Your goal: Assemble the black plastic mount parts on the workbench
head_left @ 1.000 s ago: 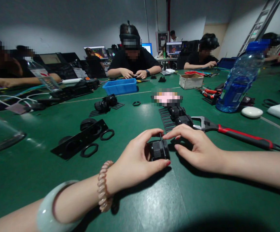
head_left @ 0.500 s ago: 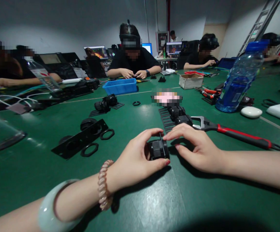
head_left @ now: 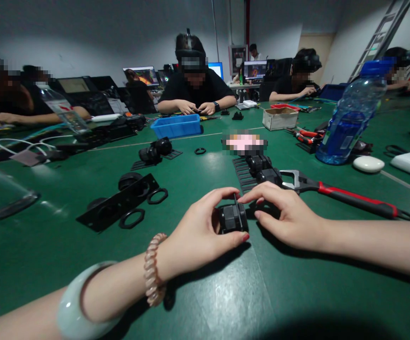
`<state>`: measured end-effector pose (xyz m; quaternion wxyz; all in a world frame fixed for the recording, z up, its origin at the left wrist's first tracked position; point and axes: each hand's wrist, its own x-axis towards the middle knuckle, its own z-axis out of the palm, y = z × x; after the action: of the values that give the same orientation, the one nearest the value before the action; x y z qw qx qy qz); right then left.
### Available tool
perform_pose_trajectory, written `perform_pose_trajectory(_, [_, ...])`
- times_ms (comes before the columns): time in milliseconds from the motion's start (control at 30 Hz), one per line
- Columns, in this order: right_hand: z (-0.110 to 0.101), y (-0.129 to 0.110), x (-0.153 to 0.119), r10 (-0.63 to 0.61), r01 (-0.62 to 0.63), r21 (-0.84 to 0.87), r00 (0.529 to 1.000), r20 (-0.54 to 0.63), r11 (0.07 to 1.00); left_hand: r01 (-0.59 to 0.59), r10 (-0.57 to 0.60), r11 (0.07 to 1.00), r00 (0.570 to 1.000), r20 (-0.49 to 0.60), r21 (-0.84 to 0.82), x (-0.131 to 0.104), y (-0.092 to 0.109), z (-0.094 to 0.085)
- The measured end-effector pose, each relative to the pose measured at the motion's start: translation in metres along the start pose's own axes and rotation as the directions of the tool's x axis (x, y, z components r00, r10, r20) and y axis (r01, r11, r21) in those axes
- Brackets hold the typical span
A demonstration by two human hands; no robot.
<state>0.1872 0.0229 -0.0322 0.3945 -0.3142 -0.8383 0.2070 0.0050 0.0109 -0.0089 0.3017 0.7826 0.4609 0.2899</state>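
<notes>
My left hand point(head_left: 198, 231) is closed around a black cable gland point(head_left: 230, 218), thumb below and fingers above. A thin black plate stands on edge at the gland's right end. My right hand point(head_left: 288, 212) has its bent fingers apart, with the index fingertip at the plate's upper edge and the thumb clear of the gland. Beyond them lie more black glands on a slotted black plate point(head_left: 243, 174). To the left are a flat black plate with holes point(head_left: 118, 203) and two black locknuts, one of them the nearer locknut point(head_left: 132, 218).
An adjustable wrench point(head_left: 357, 196) with red and black handle lies at right, near a bottle of blue liquid point(head_left: 343, 127) and a white oval object point(head_left: 368, 164). Farther back are a blue tray point(head_left: 175, 126) and a small box point(head_left: 279, 119). Several people work around the table.
My right thumb and fingers have shifted slightly left, closer to the gland. My left hand keeps its hold in nearly the same place.
</notes>
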Motion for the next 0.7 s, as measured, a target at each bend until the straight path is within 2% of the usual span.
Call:
perform_pose_trajectory(467, [-0.0021,-0.0019,-0.0017,-0.068,0.069,0.012,0.996,-0.059,0.998,0.002,-0.001,1.0,1.0,0.008,-0.016,0.0002,-0.0001,0.0016])
perform_pose_trajectory(700, [-0.0025,-0.0032,-0.0013,-0.078,0.078,0.006,0.997,-0.017,0.997,0.006,-0.006,1.0,1.0,0.016,0.012,-0.0004,-0.0007,0.0015])
